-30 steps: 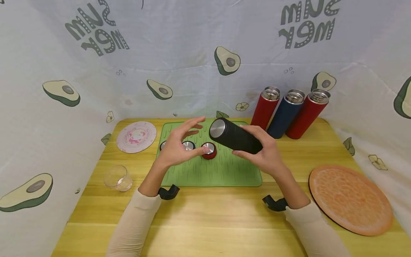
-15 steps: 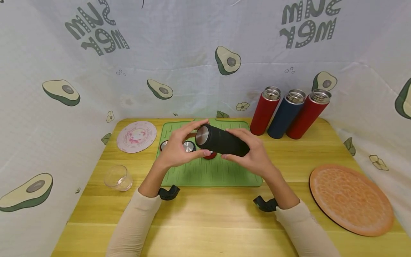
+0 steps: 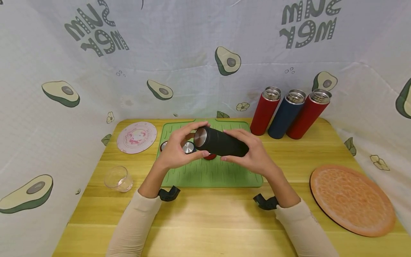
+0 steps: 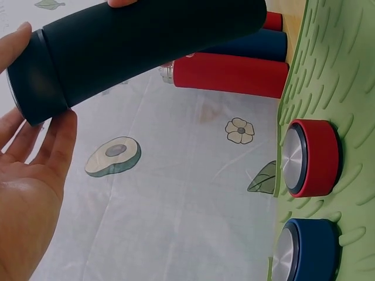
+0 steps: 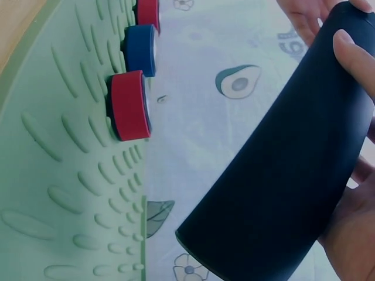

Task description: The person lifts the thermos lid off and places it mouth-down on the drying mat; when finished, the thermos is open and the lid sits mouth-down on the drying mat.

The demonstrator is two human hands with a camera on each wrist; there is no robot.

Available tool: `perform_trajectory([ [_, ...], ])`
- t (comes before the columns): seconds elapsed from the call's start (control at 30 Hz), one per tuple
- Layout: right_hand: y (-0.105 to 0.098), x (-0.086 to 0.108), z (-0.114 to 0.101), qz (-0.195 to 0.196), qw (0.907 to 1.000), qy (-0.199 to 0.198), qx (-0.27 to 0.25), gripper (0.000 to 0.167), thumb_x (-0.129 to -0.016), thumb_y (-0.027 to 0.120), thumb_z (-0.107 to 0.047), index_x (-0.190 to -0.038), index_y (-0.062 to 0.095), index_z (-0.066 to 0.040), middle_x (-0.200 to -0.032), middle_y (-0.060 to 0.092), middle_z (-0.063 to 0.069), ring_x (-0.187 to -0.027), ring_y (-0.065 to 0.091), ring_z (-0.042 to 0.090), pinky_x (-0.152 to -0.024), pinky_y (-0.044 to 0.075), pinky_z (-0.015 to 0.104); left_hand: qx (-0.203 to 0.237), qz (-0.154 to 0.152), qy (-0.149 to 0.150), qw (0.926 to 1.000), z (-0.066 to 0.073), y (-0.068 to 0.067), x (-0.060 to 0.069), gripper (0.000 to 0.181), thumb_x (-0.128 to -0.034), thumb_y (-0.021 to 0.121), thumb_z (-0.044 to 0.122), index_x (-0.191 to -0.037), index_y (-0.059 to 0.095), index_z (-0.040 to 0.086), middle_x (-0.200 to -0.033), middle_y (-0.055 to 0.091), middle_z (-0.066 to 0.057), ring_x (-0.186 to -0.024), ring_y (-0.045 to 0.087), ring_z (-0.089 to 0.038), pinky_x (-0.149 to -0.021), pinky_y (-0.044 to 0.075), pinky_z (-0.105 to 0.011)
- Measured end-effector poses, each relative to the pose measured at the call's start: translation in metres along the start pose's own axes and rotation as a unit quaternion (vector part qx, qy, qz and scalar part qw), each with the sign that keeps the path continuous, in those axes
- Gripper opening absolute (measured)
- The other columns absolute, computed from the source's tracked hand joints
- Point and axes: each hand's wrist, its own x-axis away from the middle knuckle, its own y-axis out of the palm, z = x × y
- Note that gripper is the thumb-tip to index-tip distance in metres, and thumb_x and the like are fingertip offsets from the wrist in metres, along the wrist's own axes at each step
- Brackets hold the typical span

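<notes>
A black thermos (image 3: 224, 142) is held tilted above the green mat (image 3: 224, 176), its steel-topped lid end pointing left. My right hand (image 3: 255, 151) grips its body near the lower end. At the other end, my left hand (image 3: 174, 150) holds the black lid (image 4: 41, 79), thumb on one side and fingers on the other. Below on the mat stand a red lid (image 4: 319, 158), a blue lid (image 4: 316, 252) and another red lid (image 5: 148, 13). My left hand partly hides these lids in the head view.
At the back right stand lidless bottles: a red bottle (image 3: 264, 111), a blue bottle (image 3: 287, 114) and another red bottle (image 3: 308, 116). A round pink mat (image 3: 137, 137) and a clear glass (image 3: 118, 179) lie left. An orange round board (image 3: 351, 200) is at right.
My right hand has brought the black thermos leftward, its lid end now between the thumb and fingers of my left hand. In the last half second both hands have barely moved.
</notes>
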Motion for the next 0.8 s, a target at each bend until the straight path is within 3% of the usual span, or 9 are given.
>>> perform_trajectory([
  [0.13, -0.003, 0.001, -0.003, -0.016, 0.9999, 0.001, 0.001, 0.079, -0.073, 0.096, -0.024, -0.144, 0.061, -0.025, -0.138, 0.065, 0.001, -0.117, 0.062, 0.018, -0.086, 0.057, 0.035, 0.014, -0.009, 0.010, 0.9998, 0.001, -0.001, 0.001, 0.070, -0.0880, 0.083, 0.015, -0.150, 0.052, 0.007, -0.147, 0.055, -0.021, -0.138, 0.052, -0.026, -0.113, 0.050, -0.040],
  [0.47, -0.010, 0.004, -0.008, -0.053, 0.9980, 0.027, -0.021, 0.078, -0.079, 0.092, -0.023, -0.148, 0.057, -0.028, -0.142, 0.064, 0.001, -0.111, 0.064, 0.017, -0.082, 0.057, 0.032, 0.054, -0.035, 0.038, 0.9972, 0.001, -0.001, 0.001, 0.068, -0.0921, 0.079, 0.015, -0.150, 0.047, -0.002, -0.149, 0.053, -0.022, -0.141, 0.050, -0.031, -0.115, 0.048, -0.045],
  [0.63, -0.012, 0.004, -0.009, -0.062, 0.9974, 0.026, -0.026, 0.080, -0.079, 0.091, -0.022, -0.150, 0.055, -0.028, -0.140, 0.065, 0.001, -0.106, 0.063, 0.016, -0.079, 0.057, 0.030, 0.051, -0.027, 0.034, 0.9977, 0.003, -0.001, 0.001, 0.068, -0.0922, 0.079, 0.017, -0.149, 0.048, -0.003, -0.147, 0.054, -0.022, -0.139, 0.052, -0.029, -0.114, 0.049, -0.044],
  [0.8, -0.012, 0.003, -0.009, -0.057, 0.9979, 0.017, -0.026, 0.081, -0.079, 0.091, -0.020, -0.151, 0.054, -0.027, -0.137, 0.067, 0.002, -0.101, 0.063, 0.015, -0.076, 0.056, 0.029, 0.022, -0.004, 0.023, 0.9995, 0.005, 0.002, 0.001, 0.068, -0.0877, 0.080, -0.001, -0.148, 0.050, -0.002, -0.147, 0.055, -0.020, -0.135, 0.055, -0.025, -0.112, 0.051, -0.040],
])
